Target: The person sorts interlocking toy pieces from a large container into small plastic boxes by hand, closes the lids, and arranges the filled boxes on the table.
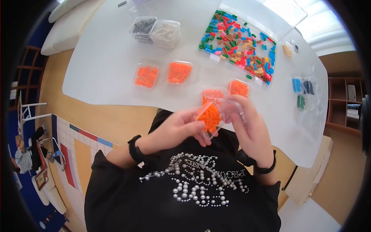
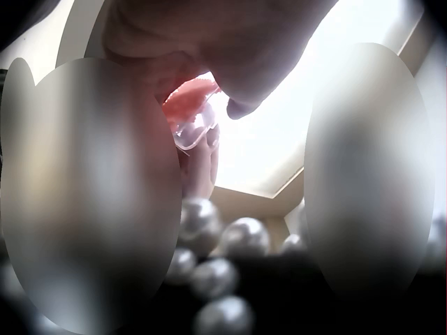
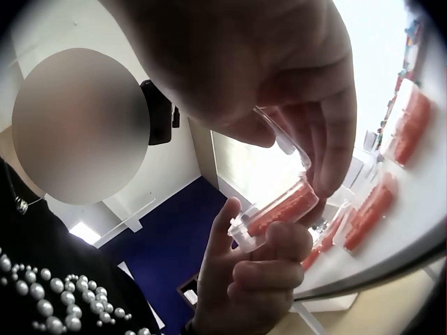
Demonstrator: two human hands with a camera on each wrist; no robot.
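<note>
Over the lap at the table's front edge, my left hand grips a clear plastic box filled with orange toy bricks. Its fingers curl round the box's underside and the thumb lies along the near side. My right hand pinches a clear lid between thumb and fingers. The lid stands tilted up at the box's right side, so the bricks show from above. Right behind the held box, another box of orange bricks sits on the table, partly covered by it. In the left wrist view, the palm hides most of the box.
More boxes of orange bricks stand on the white table, two of them left of centre. Grey bricks and white bricks fill two boxes farther back. A wide tray holds mixed bricks. Blue bricks lie at the right.
</note>
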